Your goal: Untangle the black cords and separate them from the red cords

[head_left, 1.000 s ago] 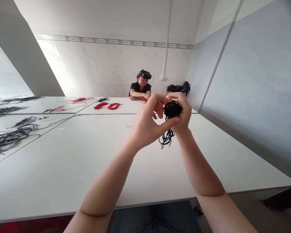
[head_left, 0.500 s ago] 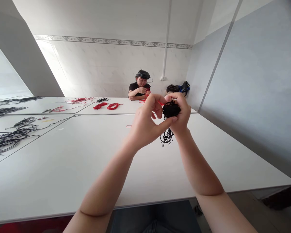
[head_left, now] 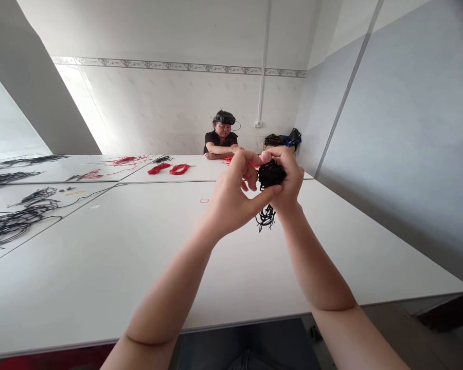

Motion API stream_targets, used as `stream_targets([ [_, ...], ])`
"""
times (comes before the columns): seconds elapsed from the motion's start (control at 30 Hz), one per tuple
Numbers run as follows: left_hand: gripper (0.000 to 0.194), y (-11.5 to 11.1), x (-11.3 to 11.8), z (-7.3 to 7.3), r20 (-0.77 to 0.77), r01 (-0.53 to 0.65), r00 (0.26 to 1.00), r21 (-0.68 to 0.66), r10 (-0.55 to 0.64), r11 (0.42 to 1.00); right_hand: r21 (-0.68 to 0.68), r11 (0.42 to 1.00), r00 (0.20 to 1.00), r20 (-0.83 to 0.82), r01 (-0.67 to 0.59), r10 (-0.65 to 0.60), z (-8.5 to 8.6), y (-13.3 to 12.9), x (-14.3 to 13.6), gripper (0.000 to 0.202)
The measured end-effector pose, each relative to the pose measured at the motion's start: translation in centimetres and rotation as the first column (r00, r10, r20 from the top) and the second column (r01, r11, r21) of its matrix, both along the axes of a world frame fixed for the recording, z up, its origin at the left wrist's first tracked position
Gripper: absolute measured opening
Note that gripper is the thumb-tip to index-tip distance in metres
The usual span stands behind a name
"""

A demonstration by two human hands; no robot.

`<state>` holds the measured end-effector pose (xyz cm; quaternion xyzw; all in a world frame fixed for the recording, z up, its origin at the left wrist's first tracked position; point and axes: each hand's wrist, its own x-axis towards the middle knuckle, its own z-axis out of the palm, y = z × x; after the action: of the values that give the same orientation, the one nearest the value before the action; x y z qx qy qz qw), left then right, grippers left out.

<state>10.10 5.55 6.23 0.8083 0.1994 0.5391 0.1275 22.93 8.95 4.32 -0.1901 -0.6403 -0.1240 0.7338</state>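
White table [head_left: 100,267] stretching across view. Co-worker [head_left: 220,140] sitting at far edge. Black cord heap [head_left: 19,221] lying at left. Left hand [head_left: 235,190] holding thumb against bundle's near side, fingers curling; whether pinching, cannot tell. Right hand [head_left: 291,177] clasping black cord bundle [head_left: 272,174] above table, loose ends dangling below. Two red coils [head_left: 159,169] lying beyond. Small red loop [head_left: 204,199] lying nearer.

Workshop-type rm: white tbls [head_left: 119,257] w/ blk cords [head_left: 7,228] & red bundles [head_left: 159,169], co-worker [head_left: 220,149] opp.
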Motion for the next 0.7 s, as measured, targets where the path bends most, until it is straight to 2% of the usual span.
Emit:
stream_targets([
  [0.17,0.034,-0.13,-0.25,0.14,-0.01,-0.036,0.999,0.0,0.036,0.999,-0.018,0.999,0.999,0.017,-0.05,0.05,-0.18,0.11,-0.01,0.013],
  [0.37,0.031,-0.34,-0.42,0.36,-0.042,-0.054,0.998,-0.039,0.053,0.998,-0.043,0.998,0.998,0.031,-0.047,0.049,-0.16,-0.07,-0.06,0.01],
  [0.57,0.026,-0.83,0.1,0.14,-0.055,-0.188,0.981,0.005,0.188,0.982,-0.076,0.994,0.996,0.008,-0.082,0.083,0.13,-0.17,-0.27,0.009],
  [0.7,0.025,-0.78,0.18,0.02,-0.078,-0.217,0.973,0.037,0.219,0.976,-0.09,0.992,0.996,-0.001,-0.091,0.091,0.11,-0.08,-0.38,0.008],
])
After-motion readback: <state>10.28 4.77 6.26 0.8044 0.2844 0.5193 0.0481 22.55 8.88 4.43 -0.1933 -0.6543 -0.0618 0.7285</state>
